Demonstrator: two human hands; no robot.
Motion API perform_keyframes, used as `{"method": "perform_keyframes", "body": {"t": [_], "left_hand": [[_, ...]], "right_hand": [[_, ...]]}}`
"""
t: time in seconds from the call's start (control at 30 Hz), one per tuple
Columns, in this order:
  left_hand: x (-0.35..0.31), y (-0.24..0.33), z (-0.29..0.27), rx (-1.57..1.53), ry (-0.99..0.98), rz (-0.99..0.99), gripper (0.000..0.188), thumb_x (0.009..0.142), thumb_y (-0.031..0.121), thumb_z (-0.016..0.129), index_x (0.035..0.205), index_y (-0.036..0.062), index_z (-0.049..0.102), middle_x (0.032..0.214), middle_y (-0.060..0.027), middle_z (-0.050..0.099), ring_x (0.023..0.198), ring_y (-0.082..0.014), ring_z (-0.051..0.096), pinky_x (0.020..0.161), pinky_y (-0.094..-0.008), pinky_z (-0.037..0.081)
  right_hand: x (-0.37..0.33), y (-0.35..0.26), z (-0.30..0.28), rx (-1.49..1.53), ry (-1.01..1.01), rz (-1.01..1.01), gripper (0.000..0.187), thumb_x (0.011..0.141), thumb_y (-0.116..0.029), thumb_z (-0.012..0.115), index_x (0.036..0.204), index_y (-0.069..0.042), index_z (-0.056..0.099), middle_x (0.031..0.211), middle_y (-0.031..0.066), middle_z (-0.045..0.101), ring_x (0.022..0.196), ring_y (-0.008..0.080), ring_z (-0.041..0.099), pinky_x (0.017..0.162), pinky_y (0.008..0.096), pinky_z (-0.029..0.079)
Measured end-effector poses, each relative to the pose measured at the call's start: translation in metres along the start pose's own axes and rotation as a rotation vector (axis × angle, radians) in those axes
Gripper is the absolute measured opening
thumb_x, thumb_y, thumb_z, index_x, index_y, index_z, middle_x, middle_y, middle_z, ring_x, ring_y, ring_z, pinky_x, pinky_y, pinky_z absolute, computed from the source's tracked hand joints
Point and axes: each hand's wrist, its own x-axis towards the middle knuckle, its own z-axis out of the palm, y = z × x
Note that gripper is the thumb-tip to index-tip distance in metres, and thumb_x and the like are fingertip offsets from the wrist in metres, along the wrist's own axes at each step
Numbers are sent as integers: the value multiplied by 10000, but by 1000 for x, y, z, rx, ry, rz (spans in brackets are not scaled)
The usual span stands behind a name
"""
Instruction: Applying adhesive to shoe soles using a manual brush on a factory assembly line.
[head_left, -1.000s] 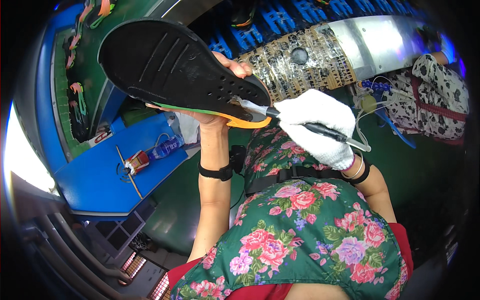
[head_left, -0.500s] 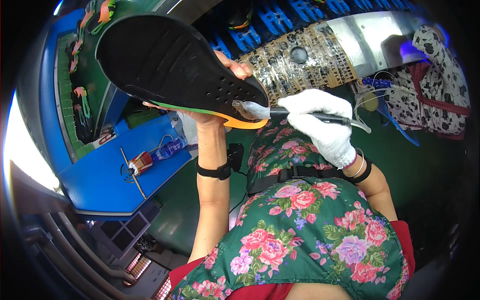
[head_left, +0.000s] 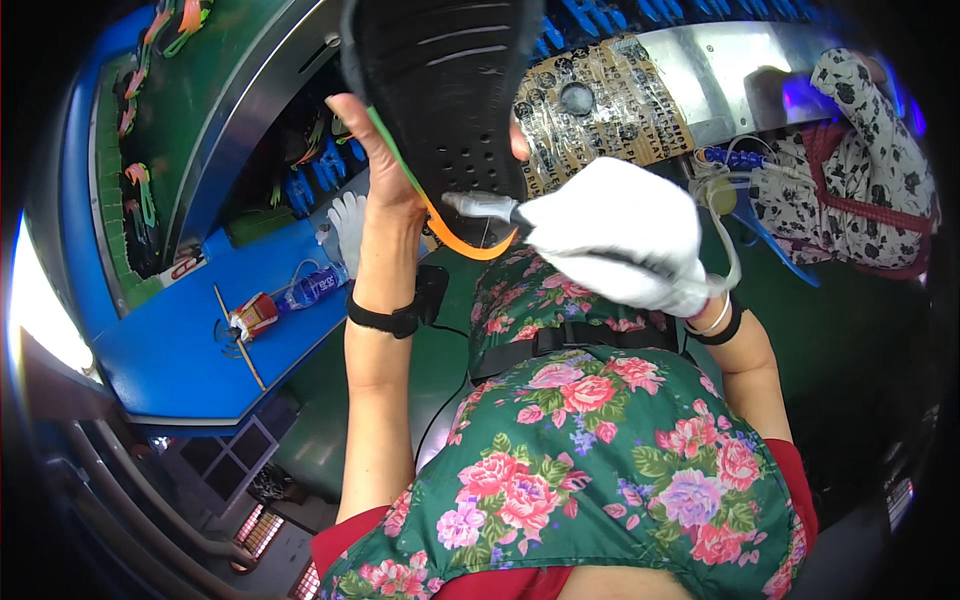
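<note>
A black shoe sole (head_left: 440,90) with ridges, small holes and a green-to-orange rim stands nearly lengthwise ahead of me, its top end cut off by the frame. My bare left hand (head_left: 388,165) is closed around it, thumb along the green rim and a fingertip showing at the right side. In my white-gloved right hand (head_left: 620,235) is a brush (head_left: 482,207) with a pale, wet-looking tip. That tip touches or hovers just over the sole near its orange end; a thin clear strand hangs below it. A pale tube runs from the back of the right hand.
On a blue table (head_left: 170,350) to the left are a plastic bottle (head_left: 315,287), a red packet (head_left: 252,315) and a thin stick. A white glove (head_left: 348,230) lies beyond. Ahead, a cardboard-covered metal ledge (head_left: 610,110) fronts a blue-slatted conveyor. Spotted cloth (head_left: 835,190) hangs at right.
The sole has swung from slanting left to nearly upright and shifted right. My left arm turned with it. The brush has moved slightly left, and the gloved hand has turned over it.
</note>
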Motion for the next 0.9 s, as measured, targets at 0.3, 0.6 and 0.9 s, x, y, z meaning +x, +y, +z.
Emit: {"method": "perform_keyframes", "body": {"t": [0.3, 0.6, 0.9], "left_hand": [[-17, -3, -21, 36, 32, -226, 1158, 780, 922, 355, 1444, -18, 482, 1108, -238, 714, 873, -350, 758, 701, -438, 667], [-25, -2, -17, 15, 130, -414, 1003, 868, 835, 409, 1369, -24, 546, 1003, -228, 731, 795, -350, 767, 667, -441, 671], [-53, -18, -27, -363, 220, -284, 976, 917, 838, 305, 1411, 30, 539, 1131, -230, 708, 902, -386, 743, 795, -529, 636]], "right_hand": [[13, -4, -2, 150, -131, -34, 191, 766, -86, 841, 949, -123, 801, 992, 73, 778, 830, 252, 741, 722, 348, 585], [16, 5, -1, 20, -422, -151, 364, 802, -75, 777, 1163, -118, 748, 1123, 73, 748, 979, 288, 712, 911, 417, 562], [30, -2, -13, 367, -23, 480, 140, 794, 26, 783, 932, 0, 787, 971, 155, 774, 901, 243, 736, 812, 350, 583]]}}
